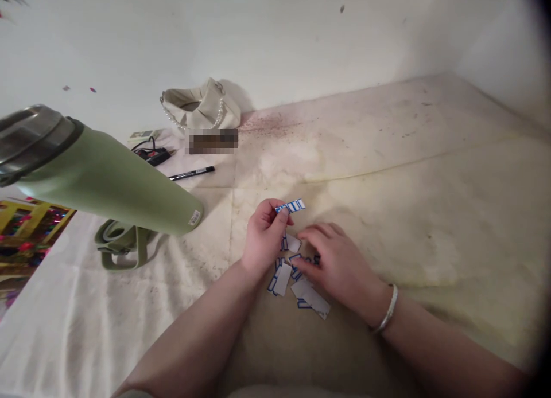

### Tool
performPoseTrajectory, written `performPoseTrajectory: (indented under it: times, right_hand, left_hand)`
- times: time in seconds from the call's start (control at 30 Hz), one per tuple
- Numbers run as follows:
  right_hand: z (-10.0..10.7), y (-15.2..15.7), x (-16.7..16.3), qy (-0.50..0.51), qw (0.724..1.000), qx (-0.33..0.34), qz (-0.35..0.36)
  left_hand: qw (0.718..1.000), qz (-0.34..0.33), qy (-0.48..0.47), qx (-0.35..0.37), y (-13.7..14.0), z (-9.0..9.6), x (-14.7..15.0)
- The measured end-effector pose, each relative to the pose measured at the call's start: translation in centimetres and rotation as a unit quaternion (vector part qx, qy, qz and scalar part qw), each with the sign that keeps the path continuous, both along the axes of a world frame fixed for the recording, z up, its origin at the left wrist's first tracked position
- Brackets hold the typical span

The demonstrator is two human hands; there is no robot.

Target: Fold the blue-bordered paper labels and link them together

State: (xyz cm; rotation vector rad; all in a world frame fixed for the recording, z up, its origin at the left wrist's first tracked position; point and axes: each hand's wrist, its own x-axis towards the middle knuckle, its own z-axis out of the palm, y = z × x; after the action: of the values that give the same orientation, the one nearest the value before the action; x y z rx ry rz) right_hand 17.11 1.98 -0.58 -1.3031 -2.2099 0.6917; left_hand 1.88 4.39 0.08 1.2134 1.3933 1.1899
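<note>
Pinched between the thumb and fingers of my left hand (267, 231) is a small strip of white labels with blue borders (295, 205), held just above the cloth. Below it lies a loose pile of similar label pieces (310, 299), some showing blue frames and others a plain white face. My right hand (338, 257) rests over the right side of this pile, thumb and fingers apart, its fingertips near or touching the pieces. Part of the pile is hidden under that hand.
A tall green tumbler (112, 177) with a steel top stands at left, a green strapped lid (123, 246) beside it. Farther back are a black pen (192, 173), a dark cable (152, 154) and a cream handbag (200, 105) against the wall. Wrinkled cloth (387, 197) covers the surface.
</note>
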Motion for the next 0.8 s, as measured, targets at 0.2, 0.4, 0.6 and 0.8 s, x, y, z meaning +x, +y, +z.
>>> performPoseTrajectory:
  times: [0.2, 0.4, 0.6, 0.8]
  right_hand:
    - [0.18, -0.55, -0.31, -0.05, 0.998, 0.013, 0.033]
    - [-0.02, -0.11, -0.32, -0.026, 0.999, 0.001, 0.022]
    - [0.32, -0.39, -0.22, -0.05, 0.998, 0.004, 0.04]
    - [0.26, -0.47, -0.31, -0.063, 0.997, 0.001, 0.041]
  left_hand:
    - [1.0, -0.019, -0.008, 0.01, -0.04, -0.21, 0.07]
    - [0.999, -0.026, 0.027, 0.002, -0.07, -0.19, 0.0]
    - [0.999, -0.028, 0.026, 0.002, -0.07, -0.16, 0.03]
    - [0.999, -0.032, 0.029, 0.004, -0.1, -0.24, 0.02]
